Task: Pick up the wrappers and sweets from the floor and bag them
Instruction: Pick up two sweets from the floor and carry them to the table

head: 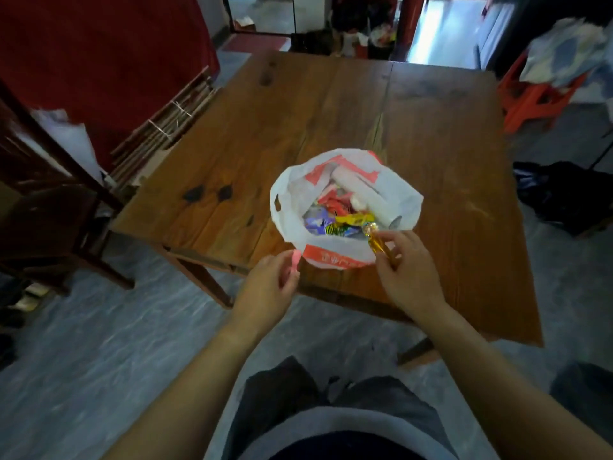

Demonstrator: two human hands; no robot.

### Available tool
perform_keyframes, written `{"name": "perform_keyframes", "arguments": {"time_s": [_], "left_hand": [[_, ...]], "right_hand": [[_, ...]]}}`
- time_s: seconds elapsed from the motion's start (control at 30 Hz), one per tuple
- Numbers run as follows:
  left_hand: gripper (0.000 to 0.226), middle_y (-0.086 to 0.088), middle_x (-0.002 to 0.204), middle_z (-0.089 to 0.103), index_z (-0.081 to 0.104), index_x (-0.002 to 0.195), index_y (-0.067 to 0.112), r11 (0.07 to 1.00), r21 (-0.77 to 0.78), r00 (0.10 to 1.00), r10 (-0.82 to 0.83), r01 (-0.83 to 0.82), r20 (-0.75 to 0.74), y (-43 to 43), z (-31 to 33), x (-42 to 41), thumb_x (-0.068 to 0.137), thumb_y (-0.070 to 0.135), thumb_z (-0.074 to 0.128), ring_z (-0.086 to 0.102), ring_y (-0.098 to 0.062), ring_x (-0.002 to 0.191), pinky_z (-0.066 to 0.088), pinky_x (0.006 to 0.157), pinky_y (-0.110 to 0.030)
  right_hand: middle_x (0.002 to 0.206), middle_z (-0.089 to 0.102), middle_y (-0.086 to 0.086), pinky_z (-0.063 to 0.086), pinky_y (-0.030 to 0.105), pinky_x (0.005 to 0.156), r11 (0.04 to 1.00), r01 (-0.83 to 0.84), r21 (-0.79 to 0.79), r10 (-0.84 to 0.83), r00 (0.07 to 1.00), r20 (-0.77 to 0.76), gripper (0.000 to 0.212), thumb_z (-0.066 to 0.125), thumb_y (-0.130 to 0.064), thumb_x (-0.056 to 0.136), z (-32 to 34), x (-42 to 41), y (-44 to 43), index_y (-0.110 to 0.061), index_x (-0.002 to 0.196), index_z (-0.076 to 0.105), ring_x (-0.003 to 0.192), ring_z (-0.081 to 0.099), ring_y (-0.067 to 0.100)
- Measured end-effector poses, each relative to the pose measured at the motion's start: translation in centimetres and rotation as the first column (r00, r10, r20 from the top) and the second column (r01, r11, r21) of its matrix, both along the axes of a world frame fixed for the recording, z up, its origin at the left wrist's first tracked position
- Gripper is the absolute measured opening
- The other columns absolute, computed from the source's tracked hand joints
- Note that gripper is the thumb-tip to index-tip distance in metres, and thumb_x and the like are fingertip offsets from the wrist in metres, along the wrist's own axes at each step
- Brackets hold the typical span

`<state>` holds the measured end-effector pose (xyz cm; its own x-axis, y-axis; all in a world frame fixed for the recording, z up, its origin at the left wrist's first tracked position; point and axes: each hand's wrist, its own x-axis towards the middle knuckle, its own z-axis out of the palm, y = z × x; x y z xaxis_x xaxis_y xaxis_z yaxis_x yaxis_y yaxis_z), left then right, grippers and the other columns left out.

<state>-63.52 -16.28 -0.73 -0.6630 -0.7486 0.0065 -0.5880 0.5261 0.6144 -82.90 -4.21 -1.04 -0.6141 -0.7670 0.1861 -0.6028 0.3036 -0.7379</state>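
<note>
A white plastic bag (403,195) with red print stands open on the wooden table (331,111), holding several colourful sweets and wrappers (335,224). My right hand (406,267) pinches a golden-wrapped sweet (376,239) at the bag's near rim, its tip over the opening. My left hand (270,287) grips a thin pink wrapper (296,260) just left of the bag's near edge.
A dark wooden chair (49,207) stands at the left, with flat cardboard (166,121) leaning beside the table. A red stool (537,97) and dark cloth (564,194) lie to the right. Grey floor (99,343) stretches below my legs.
</note>
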Motion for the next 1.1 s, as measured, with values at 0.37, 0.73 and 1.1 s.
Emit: {"name": "perform_keyframes", "arguments": {"time_s": [0.37, 0.73, 1.1], "left_hand": [[0.038, 0.002, 0.108, 0.060, 0.048, 0.129, 0.027, 0.944, 0.017, 0.945, -0.328, 0.328, 0.004, -13.3, -0.8, -13.0, 0.092, 0.034, 0.048, 0.057, -0.013, 0.091, 0.053, 0.076, -0.035], [0.038, 0.004, 0.133, 0.052, 0.044, 0.132, 0.027, 0.841, 0.049, 0.836, -0.541, 0.539, 0.088, -16.4, -3.6, -18.8, 0.095, 0.031, 0.044, 0.050, -0.013, 0.118, 0.046, 0.098, -0.034], [0.046, 0.002, 0.138, 0.046, 0.040, 0.135, 0.025, 0.836, -0.077, 0.829, -0.519, 0.543, 0.208, -14.9, -4.9, -20.1, 0.090, 0.030, 0.050, 0.041, -0.017, 0.124, 0.044, 0.100, -0.039]], "right_hand": [[0.106, 0.058, -0.004, 0.039, 0.009, 0.072, 0.979, 0.191, -0.075, -0.192, 0.981, -0.001, 0.027, 0.059, -0.009, 0.084, -0.1, -7.8, -11.7, -0.017, 0.109, 0.061, 0.085, 0.052, 0.003], [0.132, 0.049, 0.003, 0.031, 0.028, 0.101, 0.923, 0.366, 0.117, -0.356, 0.929, -0.099, 0.037, 0.064, -0.024, 0.084, -2.3, -9.7, -11.2, -0.020, 0.119, 0.056, 0.123, 0.041, 0.015], [0.151, 0.025, 0.003, 0.025, 0.031, 0.107, 0.871, 0.297, 0.390, -0.349, 0.935, 0.068, 0.060, 0.055, -0.037, 0.089, -3.7, -9.6, -7.3, -0.020, 0.140, 0.030, 0.136, 0.024, 0.017]]}}
